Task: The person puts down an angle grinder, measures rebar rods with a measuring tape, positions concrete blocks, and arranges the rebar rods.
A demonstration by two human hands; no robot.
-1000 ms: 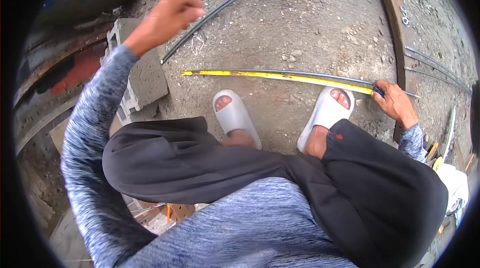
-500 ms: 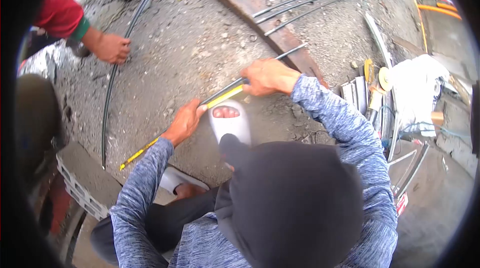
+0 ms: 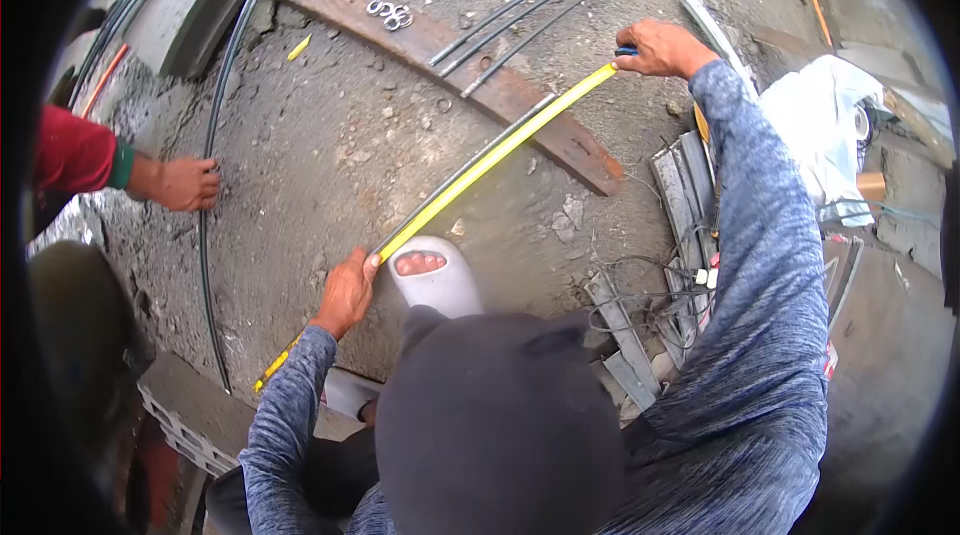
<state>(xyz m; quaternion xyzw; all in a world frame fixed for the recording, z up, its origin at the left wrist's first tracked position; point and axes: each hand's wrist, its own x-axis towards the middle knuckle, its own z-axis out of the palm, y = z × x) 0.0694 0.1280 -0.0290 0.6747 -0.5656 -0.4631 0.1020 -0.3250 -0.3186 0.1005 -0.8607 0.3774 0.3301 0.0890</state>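
Note:
A yellow measuring tape [image 3: 500,155] is stretched diagonally across the view, alongside a thin dark metal rod [image 3: 450,180]. My left hand [image 3: 345,293] is closed around the rod and the tape beside a pale slipper [image 3: 435,275]. Past that hand, the tape's lower end [image 3: 275,367] shows near my sleeve. At the upper right, my right hand [image 3: 664,48] grips the tape measure, with a bit of blue showing between the fingers. The rod's far end lies over a rusty brown bar [image 3: 580,150], short of my right hand.
Several rods [image 3: 560,0] cross the brown bar, where metal rings [image 3: 390,15] lie. Another person's hand [image 3: 185,183] is at a curved rod [image 3: 207,265] on the left. Metal offcuts [image 3: 685,185], a white bag [image 3: 825,120] and a hollow block [image 3: 190,405] lie around.
My right hand has moved up and right, off the rod, and a longer stretch of yellow tape shows between my hands. My left hand keeps its hold. The view has shifted.

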